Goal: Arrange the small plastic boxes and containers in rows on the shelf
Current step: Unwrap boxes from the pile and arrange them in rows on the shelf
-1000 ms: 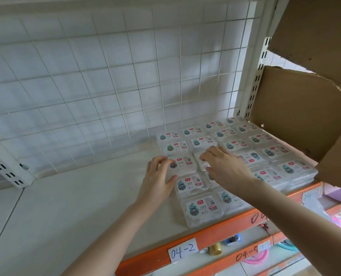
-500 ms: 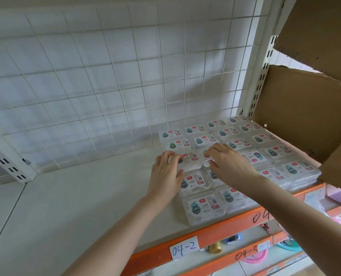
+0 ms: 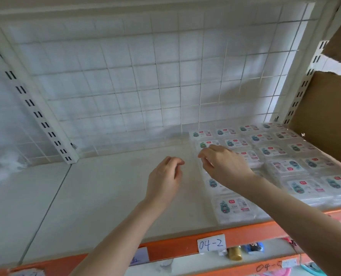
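Observation:
Several small clear plastic boxes (image 3: 273, 152) with green-and-red labels lie in rows on the right part of the white shelf (image 3: 110, 192). My right hand (image 3: 225, 166) hovers over the left column of boxes, fingers loosely bent, covering one or two of them; whether it touches them I cannot tell. My left hand (image 3: 165, 180) hangs above bare shelf just left of the rows, fingers loosely curled, holding nothing. The front box (image 3: 233, 208) sits near the orange shelf edge.
A white wire grid (image 3: 145, 86) backs the shelf. Brown cardboard (image 3: 325, 116) stands at the right. An orange front rail (image 3: 175, 246) carries a paper tag "04-2" (image 3: 211, 244). Lower shelves hold small items.
Both hands have lifted off the boxes. The left hand has drawn back to the left onto open shelf. The camera has swung left, so the rows sit further right.

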The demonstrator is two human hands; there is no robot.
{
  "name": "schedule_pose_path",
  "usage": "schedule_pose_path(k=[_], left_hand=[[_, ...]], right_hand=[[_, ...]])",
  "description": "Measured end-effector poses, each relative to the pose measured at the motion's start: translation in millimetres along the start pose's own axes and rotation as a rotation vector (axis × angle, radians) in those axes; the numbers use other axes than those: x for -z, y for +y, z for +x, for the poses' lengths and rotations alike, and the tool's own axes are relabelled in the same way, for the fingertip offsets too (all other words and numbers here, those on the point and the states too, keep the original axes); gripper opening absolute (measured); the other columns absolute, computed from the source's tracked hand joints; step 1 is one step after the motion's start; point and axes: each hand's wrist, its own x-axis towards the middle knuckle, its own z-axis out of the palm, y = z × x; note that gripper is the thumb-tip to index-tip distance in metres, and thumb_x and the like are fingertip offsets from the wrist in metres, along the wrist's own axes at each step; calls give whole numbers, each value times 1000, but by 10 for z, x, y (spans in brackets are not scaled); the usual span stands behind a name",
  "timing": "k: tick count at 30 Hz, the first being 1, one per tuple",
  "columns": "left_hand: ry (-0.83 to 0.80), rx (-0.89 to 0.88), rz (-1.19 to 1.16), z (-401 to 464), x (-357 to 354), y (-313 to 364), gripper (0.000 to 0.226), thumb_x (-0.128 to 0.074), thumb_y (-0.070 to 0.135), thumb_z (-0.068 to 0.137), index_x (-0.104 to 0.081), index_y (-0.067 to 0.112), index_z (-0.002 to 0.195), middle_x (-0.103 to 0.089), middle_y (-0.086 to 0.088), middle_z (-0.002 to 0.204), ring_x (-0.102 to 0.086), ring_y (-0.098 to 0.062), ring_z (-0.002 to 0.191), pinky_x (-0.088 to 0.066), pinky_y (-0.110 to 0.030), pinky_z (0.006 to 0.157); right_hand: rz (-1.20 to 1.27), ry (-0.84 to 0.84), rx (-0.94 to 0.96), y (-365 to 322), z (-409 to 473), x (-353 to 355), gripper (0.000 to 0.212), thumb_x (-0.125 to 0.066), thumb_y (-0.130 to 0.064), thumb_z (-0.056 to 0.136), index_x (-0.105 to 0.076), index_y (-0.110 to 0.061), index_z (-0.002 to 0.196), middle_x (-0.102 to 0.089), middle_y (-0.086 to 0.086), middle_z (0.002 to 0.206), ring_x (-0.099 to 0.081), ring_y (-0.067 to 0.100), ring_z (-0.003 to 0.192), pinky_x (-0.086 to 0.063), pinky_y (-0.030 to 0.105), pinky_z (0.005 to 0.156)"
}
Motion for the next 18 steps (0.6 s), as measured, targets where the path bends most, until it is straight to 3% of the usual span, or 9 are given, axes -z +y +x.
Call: schedule_pose_path(k=[9,18], left_hand=[[20,252,185,-445,1054,-777,19,-50,14,90,-64,21,101,-65,6,103,-61,-17,89,-47,-32,75],[100,439,317,-1232,2485,-1795,19,-48,18,91,-62,24,102,-63,9,104,-60,-13,93,-47,-30,78]], right_hand=[[101,-78,227,-1228,460,-301,20,-42,-32,95,-59,-22,100,-60,-4,99,-58,21,91,-39,30,65],[206,-154,421,-3159,677,-721,23,-36,-36,96,-57,-25,100,-60,-6,100,-58,21,89,-46,33,71]])
